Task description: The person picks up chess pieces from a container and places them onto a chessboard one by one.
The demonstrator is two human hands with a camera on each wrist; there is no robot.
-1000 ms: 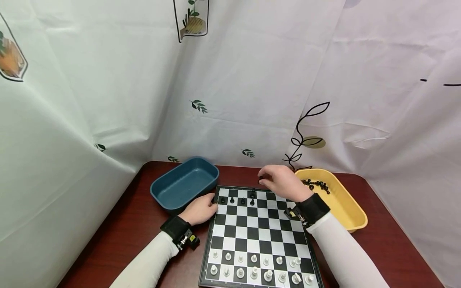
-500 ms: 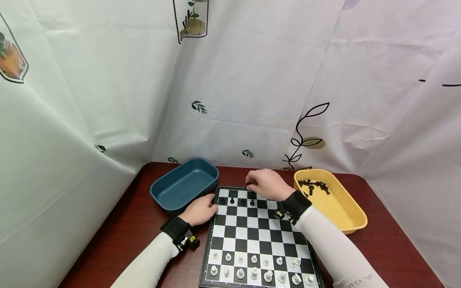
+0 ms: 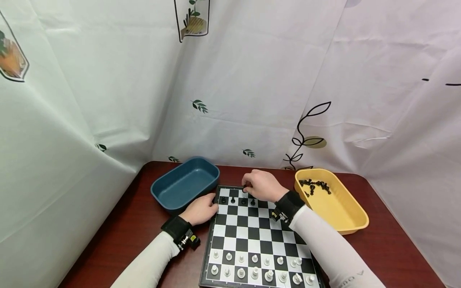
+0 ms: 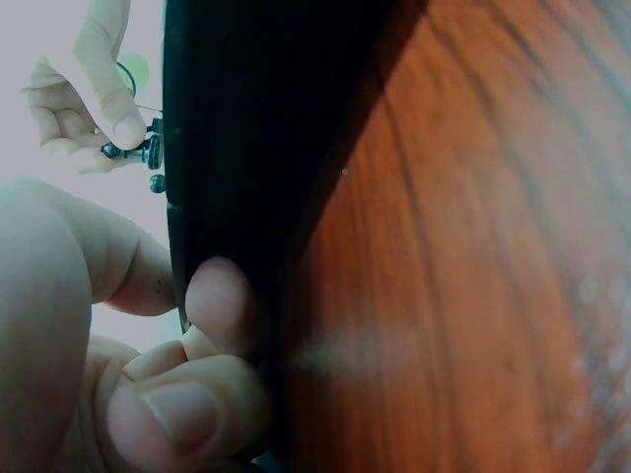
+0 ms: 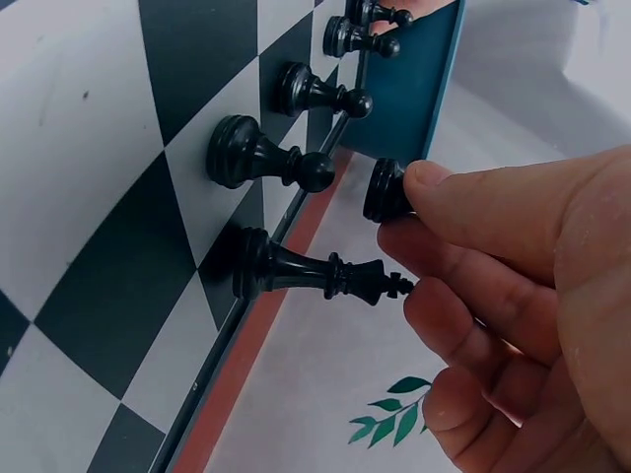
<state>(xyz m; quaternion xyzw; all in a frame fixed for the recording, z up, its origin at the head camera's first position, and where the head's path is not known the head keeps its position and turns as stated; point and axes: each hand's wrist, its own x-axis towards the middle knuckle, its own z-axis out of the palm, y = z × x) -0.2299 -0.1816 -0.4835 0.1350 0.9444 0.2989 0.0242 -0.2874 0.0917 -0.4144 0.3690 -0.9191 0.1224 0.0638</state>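
At centre frame, my right hand (image 3: 263, 186) pinches a black chess piece (image 5: 386, 190) over the chessboard (image 3: 257, 236) far edge, beside a standing black king (image 5: 315, 271); my left hand (image 3: 201, 209) grips the board's left rim, steadying it

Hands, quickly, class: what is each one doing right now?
Left hand: fingers curled on the chessboard's left edge, holding it.
Right hand: pinching a black chess piece at the board's far row.

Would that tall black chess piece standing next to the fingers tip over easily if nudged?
Probably: the tall black piece is slender on a small round base, so a sideways nudge may topple it. It looks rigid and light. Its round body would likely roll.
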